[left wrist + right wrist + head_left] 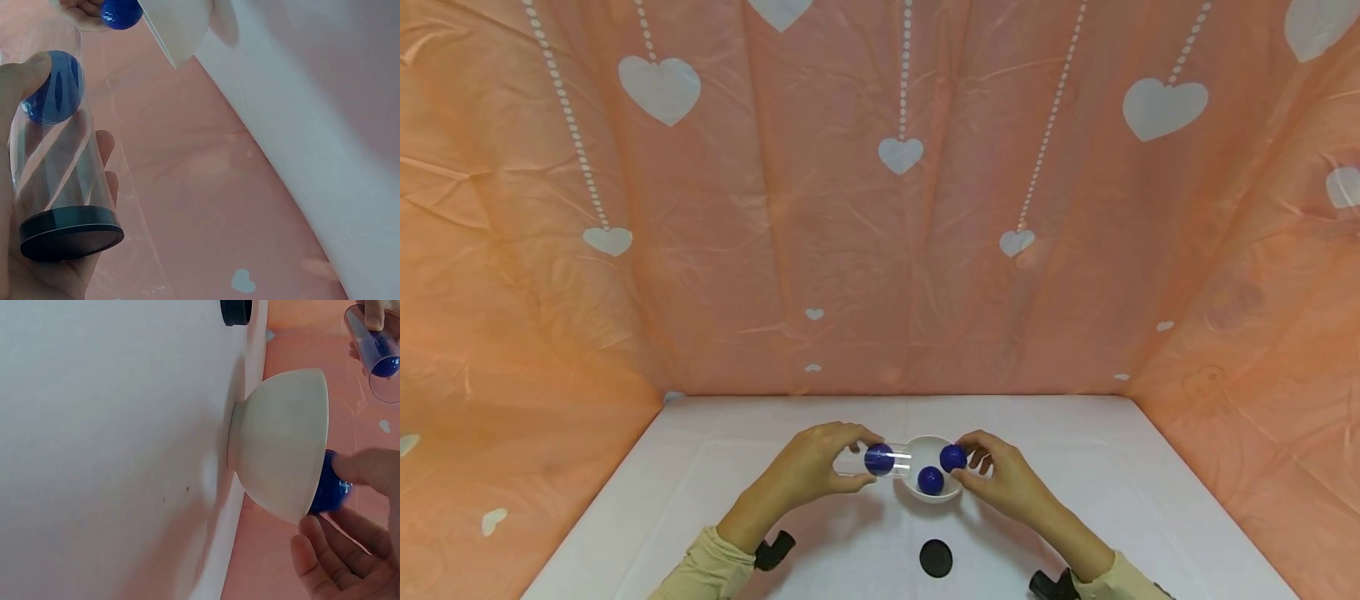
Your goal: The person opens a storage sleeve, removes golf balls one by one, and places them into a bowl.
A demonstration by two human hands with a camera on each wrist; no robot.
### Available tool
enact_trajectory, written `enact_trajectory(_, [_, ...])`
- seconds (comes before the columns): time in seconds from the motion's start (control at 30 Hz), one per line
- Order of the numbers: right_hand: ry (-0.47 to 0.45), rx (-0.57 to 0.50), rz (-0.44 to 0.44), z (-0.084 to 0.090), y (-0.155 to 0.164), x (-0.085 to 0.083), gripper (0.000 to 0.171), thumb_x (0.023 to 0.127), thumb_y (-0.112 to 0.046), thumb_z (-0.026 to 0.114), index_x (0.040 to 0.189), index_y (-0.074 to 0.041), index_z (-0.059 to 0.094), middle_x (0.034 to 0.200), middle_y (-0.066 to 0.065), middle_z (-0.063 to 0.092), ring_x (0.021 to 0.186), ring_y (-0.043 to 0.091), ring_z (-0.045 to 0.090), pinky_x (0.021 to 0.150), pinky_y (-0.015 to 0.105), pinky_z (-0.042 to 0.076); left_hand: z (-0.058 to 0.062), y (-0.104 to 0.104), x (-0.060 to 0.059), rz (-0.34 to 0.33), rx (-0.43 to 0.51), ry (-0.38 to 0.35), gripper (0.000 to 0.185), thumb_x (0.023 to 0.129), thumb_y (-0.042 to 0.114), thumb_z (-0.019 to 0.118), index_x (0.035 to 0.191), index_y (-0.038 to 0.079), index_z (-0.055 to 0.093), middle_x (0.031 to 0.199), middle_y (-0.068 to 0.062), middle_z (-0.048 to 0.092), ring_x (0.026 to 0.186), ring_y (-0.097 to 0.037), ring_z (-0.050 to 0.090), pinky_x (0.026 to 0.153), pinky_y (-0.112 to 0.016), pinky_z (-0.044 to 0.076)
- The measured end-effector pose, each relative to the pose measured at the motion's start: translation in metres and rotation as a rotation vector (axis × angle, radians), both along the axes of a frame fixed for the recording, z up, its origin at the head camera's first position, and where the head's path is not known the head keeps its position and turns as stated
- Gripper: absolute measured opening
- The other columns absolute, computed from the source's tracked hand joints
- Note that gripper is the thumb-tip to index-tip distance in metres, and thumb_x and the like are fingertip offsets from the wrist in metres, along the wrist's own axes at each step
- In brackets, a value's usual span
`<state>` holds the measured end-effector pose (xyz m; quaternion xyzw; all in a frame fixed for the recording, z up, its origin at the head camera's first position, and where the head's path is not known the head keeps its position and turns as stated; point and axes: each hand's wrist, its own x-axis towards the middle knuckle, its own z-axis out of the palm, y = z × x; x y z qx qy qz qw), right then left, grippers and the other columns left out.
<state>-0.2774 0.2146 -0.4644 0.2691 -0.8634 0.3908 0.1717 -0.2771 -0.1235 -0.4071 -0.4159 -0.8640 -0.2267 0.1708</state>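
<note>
Blue balls are what both hands are busy with: the left hand (815,467) has its fingers curled around a clear tube (56,156) lying on its side just left of the white bowl (913,492), with one blue ball (879,459) inside near the tube's open end and a black cap (72,232) on the other end. The right hand (1004,478) pinches a second blue ball (953,457) with its fingertips at the bowl's right rim, and a third blue ball (930,480) sits in the bowl. On the white table (1150,500), a black lid (936,557) lies near the bowl, on the person's side.
</note>
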Motion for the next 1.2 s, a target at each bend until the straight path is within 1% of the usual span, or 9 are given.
enact_trajectory(0.13, [0.020, -0.016, -0.012, 0.002, -0.003, 0.000, 0.023, 0.090, -0.003, 0.085, 0.109, -0.004, 0.071, 0.094, -0.004, 0.071, 0.079, 0.012, 0.064, 0.070, 0.030, 0.057, 0.000, -0.001, 0.000, 0.000, -0.002, 0.010, 0.049, 0.084, 0.029, 0.095, 0.127, 0.021, 0.074, 0.112, 0.009, 0.077, 0.095, -0.013, 0.073, 0.080, -0.030, 0.060])
enact_trajectory(0.23, [0.014, -0.020, -0.021, 0.003, -0.003, 0.001, 0.020, 0.091, -0.003, 0.084, 0.107, -0.004, 0.072, 0.093, -0.006, 0.070, 0.079, 0.014, 0.065, 0.070, 0.030, 0.057, 0.000, -0.001, -0.001, 0.001, -0.005, 0.017, 0.049, 0.084, 0.030, 0.095, 0.127, 0.021, 0.074, 0.112, 0.010, 0.077, 0.095, -0.013, 0.073, 0.080, -0.030, 0.060])
enact_trajectory(0.47, [0.024, -0.033, -0.011, 0.003, -0.005, 0.001, 0.020, 0.090, -0.003, 0.084, 0.106, -0.004, 0.072, 0.093, -0.004, 0.071, 0.079, 0.016, 0.065, 0.069, 0.031, 0.057, -0.001, -0.001, 0.000, 0.000, -0.005, 0.007, 0.049, 0.084, 0.030, 0.095, 0.127, 0.021, 0.074, 0.113, 0.009, 0.077, 0.095, -0.012, 0.072, 0.080, -0.030, 0.060])
enact_trajectory(0.57, [0.027, -0.044, -0.006, 0.004, -0.008, 0.003, 0.020, 0.090, -0.003, 0.084, 0.106, -0.005, 0.072, 0.095, -0.004, 0.072, 0.080, 0.014, 0.066, 0.070, 0.029, 0.057, -0.001, -0.002, 0.000, -0.001, -0.004, 0.007, 0.048, 0.084, 0.029, 0.095, 0.127, 0.021, 0.074, 0.113, 0.010, 0.077, 0.095, -0.012, 0.072, 0.081, -0.030, 0.060])
enact_trajectory(0.73, [-0.010, -0.059, 0.026, 0.005, -0.014, 0.006, 0.021, 0.091, -0.004, 0.084, 0.108, -0.004, 0.072, 0.096, -0.004, 0.073, 0.080, 0.006, 0.064, 0.071, 0.028, 0.056, -0.001, -0.002, 0.000, -0.004, 0.002, 0.004, 0.048, 0.084, 0.029, 0.095, 0.127, 0.020, 0.074, 0.114, 0.010, 0.077, 0.095, -0.013, 0.073, 0.081, -0.031, 0.060])
enact_trajectory(0.83, [-0.034, -0.069, 0.045, 0.005, -0.017, 0.007, 0.022, 0.091, -0.006, 0.084, 0.109, -0.003, 0.072, 0.098, 0.000, 0.074, 0.081, 0.005, 0.063, 0.072, 0.029, 0.057, -0.001, -0.001, 0.000, -0.005, 0.003, 0.000, 0.048, 0.085, 0.029, 0.094, 0.127, 0.020, 0.074, 0.114, 0.010, 0.078, 0.095, -0.013, 0.073, 0.081, -0.031, 0.060])
enact_trajectory(0.97, [-0.067, -0.088, 0.067, 0.005, -0.020, 0.010, 0.021, 0.093, -0.010, 0.084, 0.110, -0.007, 0.072, 0.100, 0.005, 0.075, 0.081, 0.005, 0.065, 0.073, 0.030, 0.058, -0.002, -0.001, 0.000, -0.001, -0.003, -0.004, 0.048, 0.085, 0.029, 0.094, 0.128, 0.020, 0.074, 0.115, 0.010, 0.078, 0.096, -0.012, 0.072, 0.082, -0.030, 0.060])
enact_trajectory(1.03, [-0.089, -0.103, 0.078, 0.006, -0.022, 0.011, 0.021, 0.094, -0.012, 0.085, 0.110, -0.008, 0.072, 0.100, 0.004, 0.075, 0.081, 0.006, 0.065, 0.074, 0.030, 0.058, -0.002, -0.001, 0.000, 0.000, -0.005, -0.006, 0.049, 0.085, 0.029, 0.094, 0.128, 0.020, 0.074, 0.116, 0.009, 0.077, 0.096, -0.012, 0.072, 0.082, -0.031, 0.060])
enact_trajectory(1.2, [-0.107, -0.145, 0.106, 0.008, -0.027, 0.013, 0.024, 0.093, -0.012, 0.085, 0.111, -0.003, 0.072, 0.099, 0.003, 0.076, 0.082, 0.005, 0.066, 0.074, 0.029, 0.059, -0.002, 0.000, 0.001, -0.005, -0.002, 0.000, 0.049, 0.085, 0.029, 0.094, 0.128, 0.020, 0.073, 0.115, 0.009, 0.077, 0.096, -0.011, 0.072, 0.082, -0.031, 0.060])
